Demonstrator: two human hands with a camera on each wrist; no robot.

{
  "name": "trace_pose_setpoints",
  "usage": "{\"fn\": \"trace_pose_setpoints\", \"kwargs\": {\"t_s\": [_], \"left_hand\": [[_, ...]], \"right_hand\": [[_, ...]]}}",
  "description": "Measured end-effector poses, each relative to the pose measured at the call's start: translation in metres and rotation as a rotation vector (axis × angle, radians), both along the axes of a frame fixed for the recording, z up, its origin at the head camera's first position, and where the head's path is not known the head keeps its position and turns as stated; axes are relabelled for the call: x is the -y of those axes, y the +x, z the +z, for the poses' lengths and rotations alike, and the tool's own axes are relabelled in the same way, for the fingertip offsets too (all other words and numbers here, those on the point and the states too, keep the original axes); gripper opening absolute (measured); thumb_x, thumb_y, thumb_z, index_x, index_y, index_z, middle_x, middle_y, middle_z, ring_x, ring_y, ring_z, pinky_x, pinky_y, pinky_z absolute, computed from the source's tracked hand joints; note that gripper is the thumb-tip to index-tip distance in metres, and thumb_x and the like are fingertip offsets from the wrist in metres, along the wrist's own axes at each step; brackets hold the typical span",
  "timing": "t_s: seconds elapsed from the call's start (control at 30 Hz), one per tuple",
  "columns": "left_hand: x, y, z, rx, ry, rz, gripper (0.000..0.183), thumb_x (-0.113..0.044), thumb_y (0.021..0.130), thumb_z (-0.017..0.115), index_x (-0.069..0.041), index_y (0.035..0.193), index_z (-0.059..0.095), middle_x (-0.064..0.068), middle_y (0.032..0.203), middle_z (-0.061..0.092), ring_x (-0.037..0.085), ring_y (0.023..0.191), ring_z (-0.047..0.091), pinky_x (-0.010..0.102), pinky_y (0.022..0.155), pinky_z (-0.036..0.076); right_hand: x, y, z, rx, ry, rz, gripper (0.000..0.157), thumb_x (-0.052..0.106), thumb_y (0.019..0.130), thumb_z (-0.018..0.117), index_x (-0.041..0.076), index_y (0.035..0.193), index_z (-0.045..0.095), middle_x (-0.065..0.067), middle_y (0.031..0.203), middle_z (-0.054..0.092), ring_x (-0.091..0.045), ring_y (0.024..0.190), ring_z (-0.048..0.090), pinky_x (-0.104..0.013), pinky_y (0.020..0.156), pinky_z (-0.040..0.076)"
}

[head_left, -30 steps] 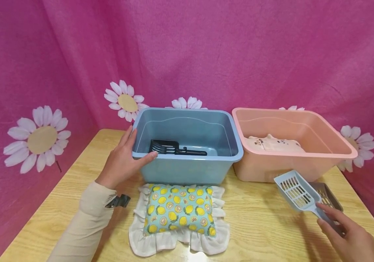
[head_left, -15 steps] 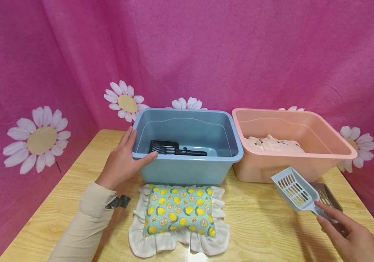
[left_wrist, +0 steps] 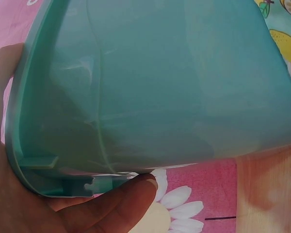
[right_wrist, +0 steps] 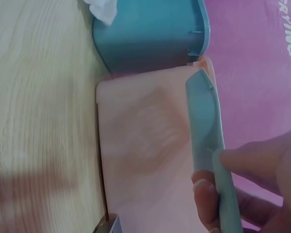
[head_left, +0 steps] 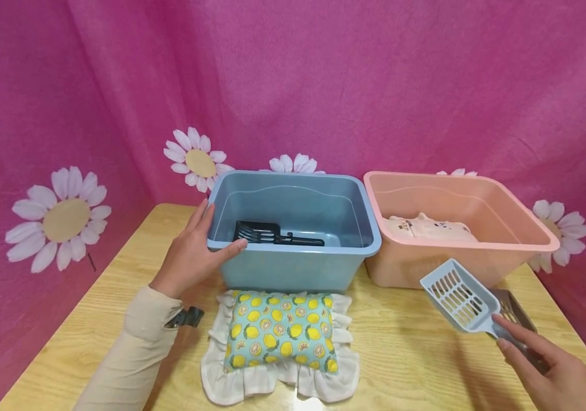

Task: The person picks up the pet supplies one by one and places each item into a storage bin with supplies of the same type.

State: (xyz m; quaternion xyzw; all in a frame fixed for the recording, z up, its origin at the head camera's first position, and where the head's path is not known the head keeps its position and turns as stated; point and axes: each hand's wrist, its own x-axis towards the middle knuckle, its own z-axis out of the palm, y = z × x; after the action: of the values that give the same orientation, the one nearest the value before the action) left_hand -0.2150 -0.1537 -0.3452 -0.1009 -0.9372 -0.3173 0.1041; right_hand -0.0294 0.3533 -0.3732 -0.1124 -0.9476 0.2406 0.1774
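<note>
My left hand (head_left: 190, 257) holds the front left corner of the blue bin (head_left: 293, 268), thumb over the front rim and fingers along the left side. In the left wrist view, the fingers (left_wrist: 121, 204) lie at the rim outside the bin wall (left_wrist: 184, 87). A black slotted litter scoop (head_left: 259, 232) lies inside this bin. At the lower right my right hand (head_left: 554, 365) grips the handle of a light blue slotted litter scoop (head_left: 459, 294), raised in front of the pink bin (head_left: 426, 265). The right wrist view shows that scoop (right_wrist: 206, 121) edge-on.
A lemon-print cushion (head_left: 279, 331) with a white ruffle lies on the wooden table (head_left: 400, 354) before the blue bin. Inside the pink bin sits a cream printed cloth item (head_left: 433, 228). A grey-brown slotted scoop (head_left: 516, 308) lies behind my right hand. A pink flowered curtain (head_left: 293, 85) surrounds the table.
The light blue scoop has risen slightly and shifted a little left, its slotted face turning more towards the head camera. My left hand stays on the blue bin.
</note>
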Motion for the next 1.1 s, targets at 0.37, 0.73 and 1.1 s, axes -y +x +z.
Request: {"fn": "trace_pose_setpoints", "kwargs": {"t_s": [0.37, 0.73, 1.1], "left_hand": [[0.0, 0.0, -0.001, -0.006, 0.001, -0.003, 0.109, -0.075, 0.076, 0.058, -0.014, 0.156, 0.015, 0.005, 0.162, 0.009, 0.039, 0.137, 0.033, 0.064, 0.096, 0.04], [-0.001, 0.002, 0.0, -0.006, 0.006, -0.002, 0.108, -0.074, 0.077, 0.058, -0.014, 0.156, 0.015, 0.005, 0.161, 0.009, 0.04, 0.136, 0.033, 0.064, 0.095, 0.041], [0.0, 0.002, -0.001, 0.002, 0.017, -0.002, 0.108, -0.074, 0.076, 0.058, -0.016, 0.156, 0.014, 0.004, 0.162, 0.008, 0.04, 0.137, 0.031, 0.064, 0.095, 0.041]], "right_hand": [[0.01, 0.002, 0.007, -0.079, -0.01, 0.021, 0.039, 0.02, 0.093, 0.065, 0.014, 0.132, 0.061, -0.003, 0.077, 0.067, -0.006, 0.047, 0.045, -0.021, 0.04, 0.035], [0.015, 0.003, 0.013, -0.121, -0.058, 0.053, 0.039, 0.014, 0.093, 0.065, 0.013, 0.132, 0.061, 0.026, 0.09, 0.06, -0.004, 0.051, 0.052, -0.018, 0.041, 0.04], [0.019, 0.001, 0.024, -0.256, -0.041, 0.139, 0.044, 0.004, 0.088, 0.069, 0.016, 0.129, 0.064, 0.036, 0.1, 0.054, 0.014, 0.072, 0.052, -0.004, 0.053, 0.043]]}}
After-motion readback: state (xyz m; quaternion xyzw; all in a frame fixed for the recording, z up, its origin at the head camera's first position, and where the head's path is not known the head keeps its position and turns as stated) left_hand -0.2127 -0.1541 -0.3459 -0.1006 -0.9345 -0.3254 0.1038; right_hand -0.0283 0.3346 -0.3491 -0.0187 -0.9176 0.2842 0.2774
